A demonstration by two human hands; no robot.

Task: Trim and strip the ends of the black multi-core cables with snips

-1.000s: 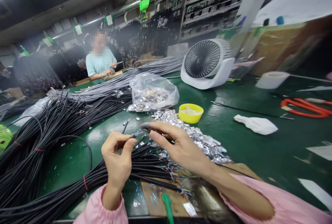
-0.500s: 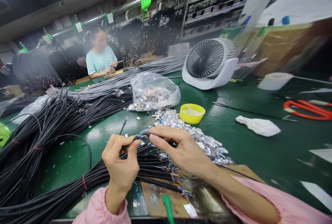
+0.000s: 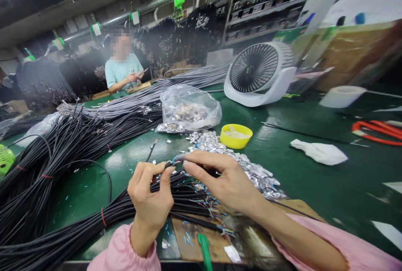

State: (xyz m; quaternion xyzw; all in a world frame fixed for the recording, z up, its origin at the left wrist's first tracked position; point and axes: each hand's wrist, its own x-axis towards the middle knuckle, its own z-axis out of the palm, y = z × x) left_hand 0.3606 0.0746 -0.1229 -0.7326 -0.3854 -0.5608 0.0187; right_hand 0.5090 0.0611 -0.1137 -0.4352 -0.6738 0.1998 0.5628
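My left hand (image 3: 150,193) pinches the stripped end of a black cable (image 3: 168,164) between thumb and fingers. My right hand (image 3: 224,181) meets it from the right, thumb and forefinger closed on the thin coloured wires at the cable's tip. Both hands hover over a bundle of black cables (image 3: 94,220) whose stripped ends with coloured wires (image 3: 210,204) lie on the green table (image 3: 298,179). A heap of small silver foil pieces (image 3: 248,170) lies just behind my right hand.
A clear bag of metal parts (image 3: 188,112), a yellow dish (image 3: 235,135), a white desk fan (image 3: 260,74), a white rag (image 3: 320,152), a tape roll (image 3: 342,96) and orange-handled scissors (image 3: 377,130) sit further back. Large black and grey cable bundles (image 3: 78,137) fill the left. Another person (image 3: 122,70) works opposite.
My two hands have closed together: the right thumb and forefinger moved left onto the cable tip held by the left hand. The view shifted slightly.
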